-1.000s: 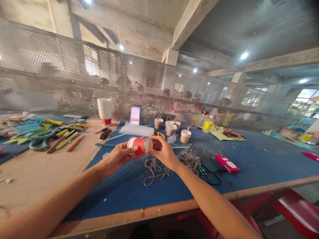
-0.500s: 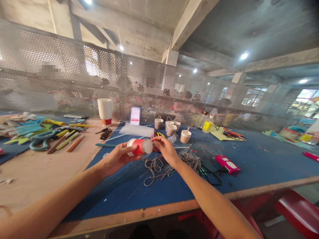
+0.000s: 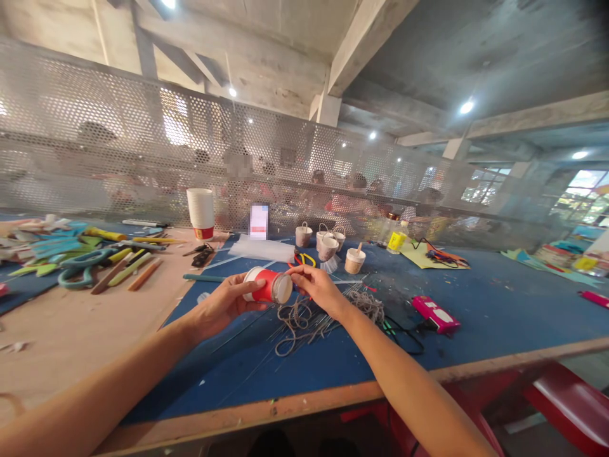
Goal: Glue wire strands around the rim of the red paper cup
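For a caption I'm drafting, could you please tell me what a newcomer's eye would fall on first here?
Probably the red cup near the middle, in the left hand, with the right hand by its end. Next might come the pink box on the blue tabletop at right, then the tall cup stack at back left.

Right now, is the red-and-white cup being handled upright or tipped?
Tipped: the red-and-white cup lies roughly sideways in the left hand, its pale round end pointing toward the right hand.

The cup (image 3: 270,285) lies in your left hand (image 3: 222,309) — scissors (image 3: 89,258) to its left, small buckets (image 3: 328,248) behind, cord (image 3: 370,306) to its right.
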### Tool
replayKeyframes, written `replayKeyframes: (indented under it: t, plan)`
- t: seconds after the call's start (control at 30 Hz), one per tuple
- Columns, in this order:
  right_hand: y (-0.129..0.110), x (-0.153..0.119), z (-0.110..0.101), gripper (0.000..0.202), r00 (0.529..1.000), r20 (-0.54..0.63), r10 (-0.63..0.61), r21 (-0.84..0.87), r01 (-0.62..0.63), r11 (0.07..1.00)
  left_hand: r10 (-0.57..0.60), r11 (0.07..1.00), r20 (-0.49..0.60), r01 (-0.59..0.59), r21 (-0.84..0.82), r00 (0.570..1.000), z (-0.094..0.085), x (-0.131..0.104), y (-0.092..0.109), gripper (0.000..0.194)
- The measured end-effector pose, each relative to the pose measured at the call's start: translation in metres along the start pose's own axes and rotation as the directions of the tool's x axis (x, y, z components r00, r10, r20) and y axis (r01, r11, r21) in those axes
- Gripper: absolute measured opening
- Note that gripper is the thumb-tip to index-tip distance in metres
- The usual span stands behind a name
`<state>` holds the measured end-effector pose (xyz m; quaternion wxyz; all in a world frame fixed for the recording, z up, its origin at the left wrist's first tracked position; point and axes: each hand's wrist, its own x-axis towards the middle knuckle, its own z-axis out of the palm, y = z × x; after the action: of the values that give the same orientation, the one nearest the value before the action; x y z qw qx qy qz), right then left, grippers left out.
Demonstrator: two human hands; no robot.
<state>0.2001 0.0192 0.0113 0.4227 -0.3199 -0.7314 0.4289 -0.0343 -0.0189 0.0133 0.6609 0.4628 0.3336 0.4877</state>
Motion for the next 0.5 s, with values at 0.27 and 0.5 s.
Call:
replayKeyframes:
  t: [0.27, 0.5]
  plan:
    - [-0.0075, 0.0000, -0.0021, 0.041, 0.996, -0.058, 0.060, 0.070, -0.056, 0.996, -0.001, 0.999, 0.023, 0.001, 0.034, 1.000, 0.0002, -0.0007, 0.0006, 0.024]
    - [-0.0029, -0.0002, -0.0018, 0.038, 0.992, -0.069, 0.106, 0.202, -0.090, 0.975, 0.008, 0.998, 0.006, -0.008, 0.062, 1.000, 0.0007, -0.0002, 0.0000, 0.023]
